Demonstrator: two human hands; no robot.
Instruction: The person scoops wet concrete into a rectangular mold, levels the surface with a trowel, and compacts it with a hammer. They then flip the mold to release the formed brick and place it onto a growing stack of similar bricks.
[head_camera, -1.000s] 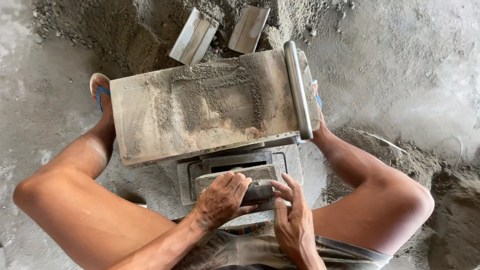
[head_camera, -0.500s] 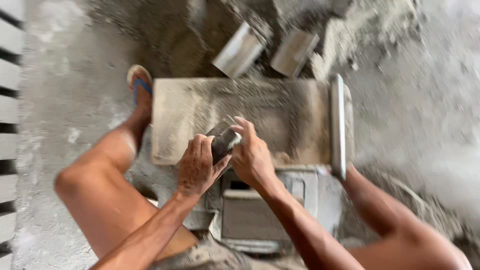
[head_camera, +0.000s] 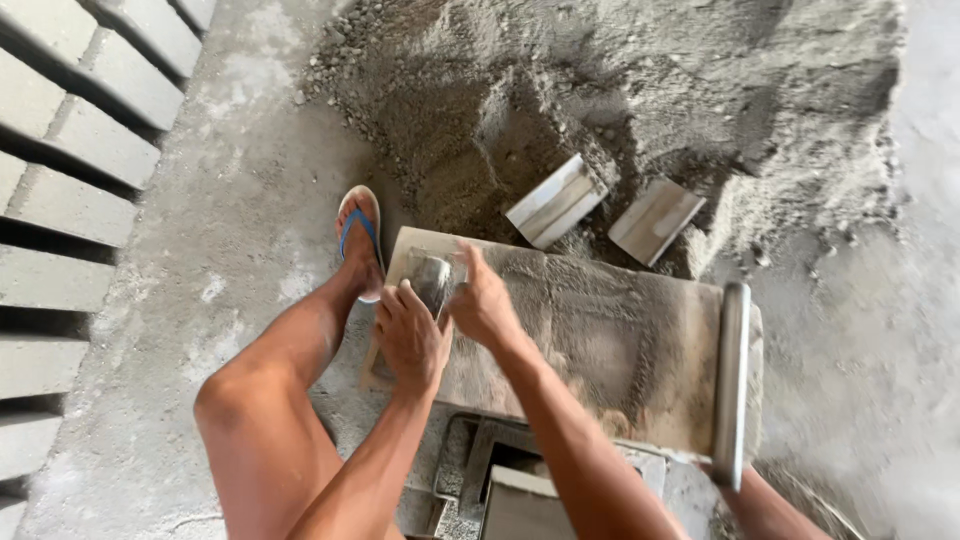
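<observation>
Gripping from both sides, a small grey metal block is pinched between the left hand and right hand above the sandy mould lid's left corner, near a blue sandal.

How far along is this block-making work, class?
Done: finished grey blocks lie in rows at left. In hand: left hand and right hand grip a small metal piece over the sand-dusted mould lid. Left: the sand mix pile remains large.
</observation>
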